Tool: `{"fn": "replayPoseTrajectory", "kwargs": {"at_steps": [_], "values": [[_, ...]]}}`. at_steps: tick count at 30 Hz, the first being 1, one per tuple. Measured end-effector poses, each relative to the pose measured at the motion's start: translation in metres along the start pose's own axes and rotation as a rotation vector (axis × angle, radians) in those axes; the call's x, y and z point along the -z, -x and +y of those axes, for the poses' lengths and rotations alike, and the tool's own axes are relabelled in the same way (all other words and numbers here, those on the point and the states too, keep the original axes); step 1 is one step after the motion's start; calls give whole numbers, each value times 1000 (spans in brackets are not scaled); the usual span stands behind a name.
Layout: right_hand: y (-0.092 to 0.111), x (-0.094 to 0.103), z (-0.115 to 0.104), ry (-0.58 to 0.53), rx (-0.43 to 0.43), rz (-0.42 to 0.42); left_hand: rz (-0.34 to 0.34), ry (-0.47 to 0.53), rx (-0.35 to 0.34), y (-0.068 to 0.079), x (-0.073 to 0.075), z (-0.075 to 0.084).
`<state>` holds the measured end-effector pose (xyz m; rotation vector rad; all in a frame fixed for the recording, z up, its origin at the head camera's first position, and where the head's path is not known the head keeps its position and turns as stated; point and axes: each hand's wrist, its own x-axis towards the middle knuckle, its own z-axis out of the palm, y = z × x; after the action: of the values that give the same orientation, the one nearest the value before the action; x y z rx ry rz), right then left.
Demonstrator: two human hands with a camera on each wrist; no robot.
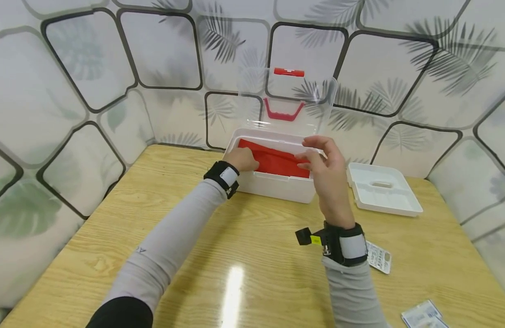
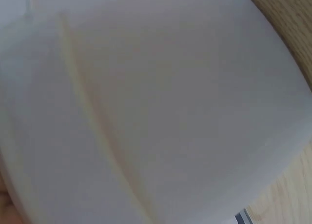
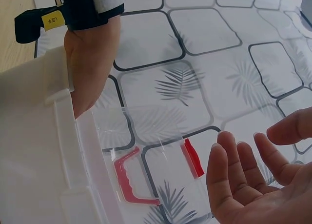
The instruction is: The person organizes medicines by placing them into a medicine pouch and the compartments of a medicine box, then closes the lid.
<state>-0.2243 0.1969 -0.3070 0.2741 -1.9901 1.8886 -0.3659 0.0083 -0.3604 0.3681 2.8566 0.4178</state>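
A white plastic box (image 1: 277,187) with its clear lid (image 1: 252,109) raised stands at the back of the table. Inside lies a flat red piece that looks like a fabric pouch (image 1: 272,157). My left hand (image 1: 243,159) reaches over the box's front left rim and touches the red pouch; its fingertips are hidden, and I cannot tell whether they grip it. Above the box's right end my right hand (image 1: 328,171) is raised, fingers loosely bent and apart with nothing between them. In the left wrist view the box's outer wall (image 2: 195,112) fills most of the picture.
To the right of the box lies a white compartment tray (image 1: 387,193). A white blister-like card (image 1: 378,258) is beside my right wrist, and a small clear packet (image 1: 424,315) lies at the front right. The lid carries a red handle (image 1: 283,115). Patterned padded walls (image 1: 166,54) enclose the wooden table.
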Motion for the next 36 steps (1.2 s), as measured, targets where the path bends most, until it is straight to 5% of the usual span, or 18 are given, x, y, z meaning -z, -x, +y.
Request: {"fn": "replayPoseTrajectory", "kwargs": {"at_steps": [6, 11, 14, 20, 24, 27, 32, 36], "values": [[-1, 0, 0, 8, 7, -35, -68, -31, 23, 5, 2, 4], [0, 2, 0, 18, 1, -38, 100, -3, 40, 6, -1, 6], [0, 7, -5, 29, 18, -8, 142, -4, 13, 5, -4, 7], [11, 35, -26, 73, 92, 50, 13, 9, -27, -7, -9, 9], [23, 63, -32, 213, 113, 36, -85, -12, -62, -3, -3, 9], [30, 88, -33, 303, 104, 46, -92, -11, -74, -1, 2, 6], [33, 130, -36, 392, 54, 129, 42, 23, -74, 1, 1, 4], [32, 158, -35, 479, -13, 178, 290, 58, -126, 3, -4, 10]]}}
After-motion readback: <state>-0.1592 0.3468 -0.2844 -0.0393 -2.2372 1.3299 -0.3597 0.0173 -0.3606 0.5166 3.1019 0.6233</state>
